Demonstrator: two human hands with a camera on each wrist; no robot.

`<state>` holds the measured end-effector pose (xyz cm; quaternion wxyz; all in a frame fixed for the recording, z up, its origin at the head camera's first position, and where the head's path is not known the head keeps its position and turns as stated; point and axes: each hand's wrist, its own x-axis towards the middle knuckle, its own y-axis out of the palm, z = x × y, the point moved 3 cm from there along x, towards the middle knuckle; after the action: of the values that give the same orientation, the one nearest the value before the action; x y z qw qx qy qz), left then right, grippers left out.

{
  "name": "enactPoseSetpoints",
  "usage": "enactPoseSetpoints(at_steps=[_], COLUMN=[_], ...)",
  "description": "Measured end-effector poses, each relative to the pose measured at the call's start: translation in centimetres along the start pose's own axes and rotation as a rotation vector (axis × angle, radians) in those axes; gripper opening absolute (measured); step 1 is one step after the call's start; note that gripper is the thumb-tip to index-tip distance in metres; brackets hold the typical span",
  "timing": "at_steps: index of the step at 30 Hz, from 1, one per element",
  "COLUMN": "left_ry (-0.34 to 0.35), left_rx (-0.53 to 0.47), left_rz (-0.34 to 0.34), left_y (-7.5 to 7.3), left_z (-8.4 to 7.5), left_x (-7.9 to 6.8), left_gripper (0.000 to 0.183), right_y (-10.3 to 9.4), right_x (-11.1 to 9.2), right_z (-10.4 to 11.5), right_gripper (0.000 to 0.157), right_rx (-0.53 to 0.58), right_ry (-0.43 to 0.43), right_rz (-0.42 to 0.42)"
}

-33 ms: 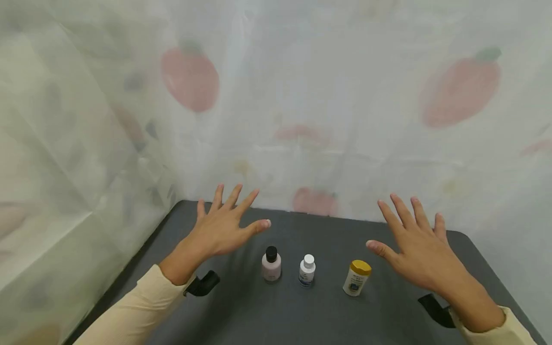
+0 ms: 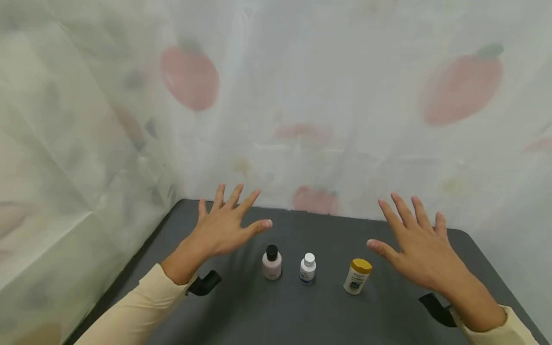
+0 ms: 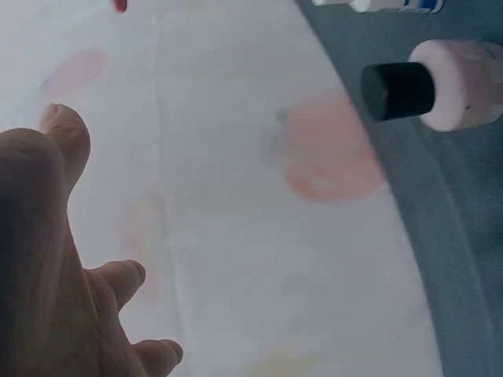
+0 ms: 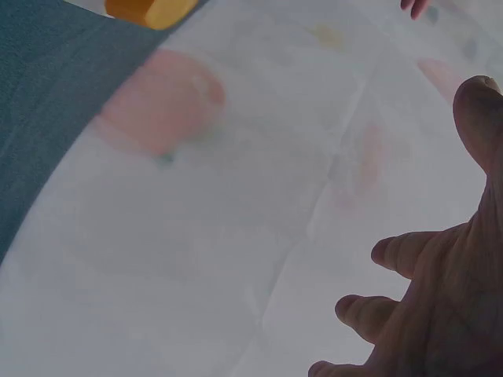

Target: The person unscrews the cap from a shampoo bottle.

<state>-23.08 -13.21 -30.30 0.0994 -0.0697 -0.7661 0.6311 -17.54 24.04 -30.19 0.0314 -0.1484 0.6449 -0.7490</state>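
Observation:
Three small bottles stand upright in a row on a dark grey table. At the left is a pale pink bottle [image 2: 272, 269] with a black cap, which the left wrist view shows lying sideways across its upper right corner. A small white bottle [image 2: 307, 273] with a white cap is in the middle. On the right stands a white bottle with a yellow lid [image 2: 358, 276]. My left hand [image 2: 222, 230] is raised with fingers spread, nearest the pink bottle. Holding nothing, my right hand [image 2: 424, 254] is spread likewise, to the right of the yellow-lidded bottle.
The dark grey table [image 2: 302, 316] has rounded far corners. Behind it hangs a whitish curtain [image 2: 353, 96] printed with red fruit, and another sheet [image 2: 77, 143] runs along the left side. Each wrist carries a black camera mount [image 2: 206, 283].

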Motion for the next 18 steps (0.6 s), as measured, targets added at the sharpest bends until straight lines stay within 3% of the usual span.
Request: enactPoseSetpoints(at_steps=[10,18], left_ry=[-0.034,-0.002], left_rx=[0.006,-0.004], left_rz=[-0.032,-0.008], left_y=[1.5,2.2], left_z=[-1.4,-3.1], left_x=[-0.2,0.3], left_gripper=[0.093,0.093], right_y=[0.5,1.2], right_x=[0.0,-0.6], right_z=[0.9,0.9], right_gripper=[0.094,0.095], right_rx=[0.031,0.023], right_ry=[-0.017,-0.002], right_rz=[0.030,0.046])
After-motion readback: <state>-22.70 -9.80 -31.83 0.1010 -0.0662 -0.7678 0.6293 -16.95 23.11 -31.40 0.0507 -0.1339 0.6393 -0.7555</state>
